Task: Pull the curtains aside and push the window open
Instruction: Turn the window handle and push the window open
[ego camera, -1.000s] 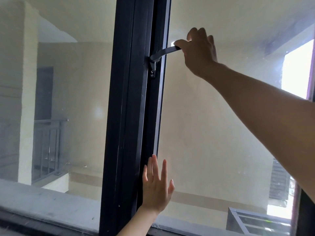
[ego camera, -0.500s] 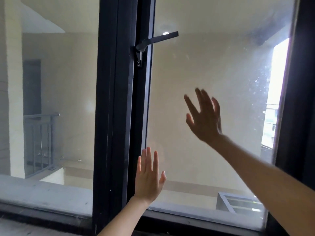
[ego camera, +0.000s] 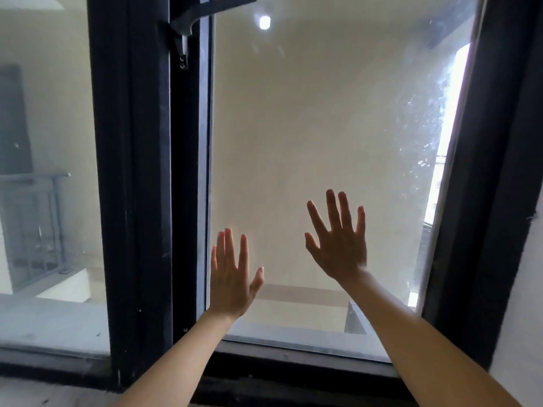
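A black-framed window fills the view. Its right sash pane is dusty glass set in a dark frame. The black lever handle sticks out sideways at the top of the sash edge. My left hand lies flat with fingers spread on the lower left of the pane. My right hand is spread flat on the glass a little higher and to the right. Neither hand holds anything. No curtain is in view.
A fixed left pane shows a balcony railing outside. The thick black mullion divides the panes. The right frame post meets a white wall. The dark sill runs along the bottom.
My right hand let go of the lever handle, came down and now rests flat on the pane. My left hand shifted right from the sash frame onto the glass.
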`<act>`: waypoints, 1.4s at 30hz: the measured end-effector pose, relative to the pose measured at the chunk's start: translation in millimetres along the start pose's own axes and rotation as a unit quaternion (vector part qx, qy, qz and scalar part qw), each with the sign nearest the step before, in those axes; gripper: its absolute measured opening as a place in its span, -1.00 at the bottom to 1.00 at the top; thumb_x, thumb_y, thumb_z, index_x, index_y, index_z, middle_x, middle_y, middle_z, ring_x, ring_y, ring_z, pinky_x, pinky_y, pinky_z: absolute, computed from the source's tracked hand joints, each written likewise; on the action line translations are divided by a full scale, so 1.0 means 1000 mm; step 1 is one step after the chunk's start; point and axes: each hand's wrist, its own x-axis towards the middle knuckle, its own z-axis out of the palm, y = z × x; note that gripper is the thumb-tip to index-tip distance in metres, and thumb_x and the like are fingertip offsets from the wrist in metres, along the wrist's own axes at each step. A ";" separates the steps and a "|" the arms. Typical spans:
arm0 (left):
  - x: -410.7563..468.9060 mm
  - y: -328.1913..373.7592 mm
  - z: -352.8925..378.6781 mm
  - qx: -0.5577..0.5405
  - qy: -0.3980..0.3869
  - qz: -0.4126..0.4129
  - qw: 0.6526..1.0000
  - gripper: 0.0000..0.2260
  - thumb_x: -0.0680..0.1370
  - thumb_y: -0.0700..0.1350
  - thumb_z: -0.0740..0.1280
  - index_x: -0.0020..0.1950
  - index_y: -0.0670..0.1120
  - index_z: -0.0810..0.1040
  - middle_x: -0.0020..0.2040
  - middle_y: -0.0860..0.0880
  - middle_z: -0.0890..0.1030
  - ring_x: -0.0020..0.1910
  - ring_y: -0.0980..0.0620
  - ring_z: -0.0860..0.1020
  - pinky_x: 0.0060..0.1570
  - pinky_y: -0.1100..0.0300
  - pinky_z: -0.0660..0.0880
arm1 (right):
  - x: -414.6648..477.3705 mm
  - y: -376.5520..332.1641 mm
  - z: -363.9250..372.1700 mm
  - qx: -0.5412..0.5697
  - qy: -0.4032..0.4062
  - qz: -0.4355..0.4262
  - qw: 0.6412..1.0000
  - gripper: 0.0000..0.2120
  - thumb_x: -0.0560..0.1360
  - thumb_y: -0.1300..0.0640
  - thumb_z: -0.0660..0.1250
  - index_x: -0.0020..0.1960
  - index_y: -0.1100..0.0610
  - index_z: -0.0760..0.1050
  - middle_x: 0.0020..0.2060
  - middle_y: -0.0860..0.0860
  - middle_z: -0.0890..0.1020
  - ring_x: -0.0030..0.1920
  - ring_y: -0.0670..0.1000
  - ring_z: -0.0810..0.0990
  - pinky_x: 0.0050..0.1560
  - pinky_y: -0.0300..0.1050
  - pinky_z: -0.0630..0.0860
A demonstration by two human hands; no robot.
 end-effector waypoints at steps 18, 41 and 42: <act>0.007 0.007 0.030 0.025 0.096 -0.048 0.994 -0.38 0.51 0.26 -0.24 0.46 -0.02 -0.29 0.48 0.04 -0.38 0.49 0.02 -0.27 0.46 0.02 -0.21 | 0.004 0.000 0.006 0.000 0.016 0.001 1.000 -0.45 0.54 -0.14 -0.30 0.45 0.01 0.07 0.44 0.13 0.21 0.41 0.16 0.07 0.37 0.23 -0.07; 0.005 -0.005 0.024 0.028 0.071 -0.021 0.997 -0.38 0.50 0.29 -0.16 0.47 0.05 -0.22 0.49 0.11 -0.35 0.49 0.07 -0.25 0.47 0.08 -0.23 | 0.001 0.001 0.012 0.006 0.044 -0.014 0.999 -0.43 0.51 -0.17 -0.05 0.47 -0.01 0.04 0.44 0.14 0.24 0.41 0.15 0.06 0.33 0.20 -0.02; 0.003 -0.008 0.026 0.024 0.082 -0.016 0.996 -0.38 0.50 0.29 -0.15 0.47 0.05 -0.20 0.50 0.12 -0.33 0.49 0.07 -0.23 0.47 0.08 -0.22 | 0.000 0.000 0.014 0.004 0.054 -0.013 0.998 -0.43 0.51 -0.17 -0.05 0.47 0.00 0.03 0.44 0.14 0.21 0.41 0.15 0.06 0.34 0.21 -0.02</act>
